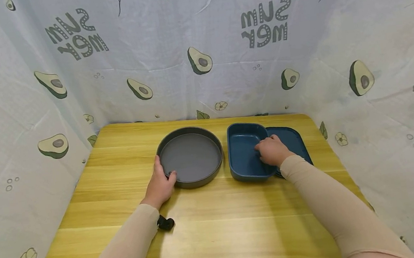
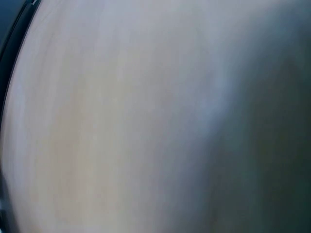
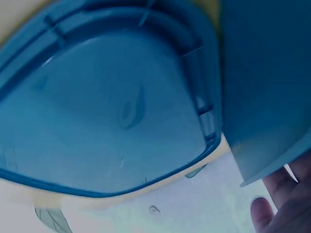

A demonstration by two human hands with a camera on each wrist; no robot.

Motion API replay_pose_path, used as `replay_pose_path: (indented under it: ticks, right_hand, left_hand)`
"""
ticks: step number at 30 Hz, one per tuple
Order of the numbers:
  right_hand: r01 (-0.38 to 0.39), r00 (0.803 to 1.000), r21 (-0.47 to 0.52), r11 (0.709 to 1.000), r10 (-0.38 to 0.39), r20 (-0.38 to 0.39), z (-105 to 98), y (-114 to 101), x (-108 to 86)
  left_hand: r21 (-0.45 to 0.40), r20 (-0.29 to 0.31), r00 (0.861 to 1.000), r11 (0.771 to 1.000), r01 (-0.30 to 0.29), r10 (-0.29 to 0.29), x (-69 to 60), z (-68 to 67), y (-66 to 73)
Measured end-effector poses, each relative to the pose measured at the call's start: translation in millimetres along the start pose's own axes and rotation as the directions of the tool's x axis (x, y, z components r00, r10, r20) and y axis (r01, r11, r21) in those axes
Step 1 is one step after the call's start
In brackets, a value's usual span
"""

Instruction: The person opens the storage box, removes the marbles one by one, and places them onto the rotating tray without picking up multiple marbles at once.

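Note:
A round dark grey cake pan lies on the table. My left hand grips its left front rim, thumb over the edge and fingers along the outer wall. To the right is a deep blue rectangular container. My right hand holds the container's right wall, with some fingers inside; in the right wrist view this hand shows at the rim of the blue wall. Partly behind the container and right forearm lies a flat blue lid, its raised edge visible in the right wrist view.
The wooden table carries these things near its back edge. A printed avocado curtain hangs behind and at both sides. A small black device sits at the left wrist. The left wrist view is mostly blurred, with a dark edge at its left.

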State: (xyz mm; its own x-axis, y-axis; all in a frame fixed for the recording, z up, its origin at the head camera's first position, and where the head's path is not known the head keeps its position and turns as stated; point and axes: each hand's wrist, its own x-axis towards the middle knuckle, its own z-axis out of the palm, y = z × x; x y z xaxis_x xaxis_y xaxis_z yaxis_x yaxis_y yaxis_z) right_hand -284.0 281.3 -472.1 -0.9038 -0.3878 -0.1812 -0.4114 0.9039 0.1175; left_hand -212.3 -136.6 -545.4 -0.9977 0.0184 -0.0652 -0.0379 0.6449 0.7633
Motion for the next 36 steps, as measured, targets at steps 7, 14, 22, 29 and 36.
replay_pose_path:
  ticks: [7, 14, 22, 29, 36]
  right_hand:
    - [0.018, 1.000, -0.124, 0.992, -0.018, -0.005, 9.0, 2.4, 4.8]
    - [0.007, 0.999, -0.165, 0.986, -0.001, 0.033, 10.1, -2.0, 6.6]
    - [0.005, 0.999, -0.162, 0.987, 0.003, 0.046, 11.0, -5.7, 6.8]
    - [-0.003, 1.000, -0.143, 0.990, 0.007, 0.030, 13.2, -7.2, 6.7]
    - [-0.015, 1.000, -0.112, 0.994, 0.018, 0.026, 16.1, -7.0, 7.3]
  left_hand:
    - [-0.008, -0.002, 1.000, 1.000, -0.004, 0.004, -1.2, -1.2, 2.3]
    - [-0.018, 0.017, 1.000, 1.000, 0.000, 0.001, -1.1, -0.8, 3.0]
    - [-0.026, 0.019, 1.000, 1.000, 0.001, -0.001, -1.1, 0.1, 3.5]
    - [-0.013, 0.014, 1.000, 1.000, 0.000, 0.001, -1.9, -0.6, 3.4]
    - [-0.006, 0.009, 1.000, 1.000, -0.002, 0.002, -2.6, -0.6, 3.2]
